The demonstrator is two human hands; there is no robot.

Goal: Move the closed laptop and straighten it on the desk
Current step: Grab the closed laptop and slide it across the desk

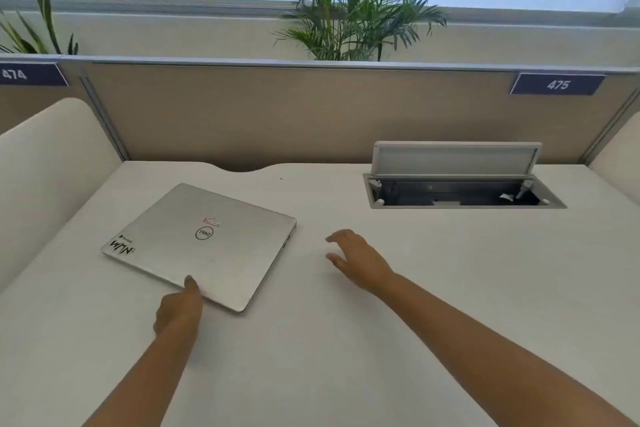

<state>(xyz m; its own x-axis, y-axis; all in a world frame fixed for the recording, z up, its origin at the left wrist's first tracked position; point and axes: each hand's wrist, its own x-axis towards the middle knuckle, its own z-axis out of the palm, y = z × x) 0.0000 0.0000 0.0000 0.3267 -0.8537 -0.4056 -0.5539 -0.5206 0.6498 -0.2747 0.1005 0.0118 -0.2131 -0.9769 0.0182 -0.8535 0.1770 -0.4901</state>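
1. Head view: closed laptop (204,246) lies flat on the left half of the surface (346,340), skewed; its near right corner points toward the person and its edges run at an angle to the surface's front edge.
2. Left hand (178,308) is at the laptop's near edge, thumb on top of the lid. The other fingers are hidden below, so I cannot tell whether it's a real pinch or just a touch. Judgement: get fingers under the edge before lifting; a thumb-only press will just slide it.
3. Right hand (356,258) is apart from the laptop, fingers loosely spread and empty, hovering right of the laptop's side with the ports. Best use: bring it onto that right edge so both hands control the yaw.
4. Rotate clockwise as seen from above until the long edge is parallel to the surface's front edge, then shift toward centre. Sliding is fine; keep it flat.
5. Watch the open cable hatch (460,184) at the right rear, well apart from the laptop now; don't overshoot toward it.
6. Partition (311,114) behind gives a straight reference line for squaring up.
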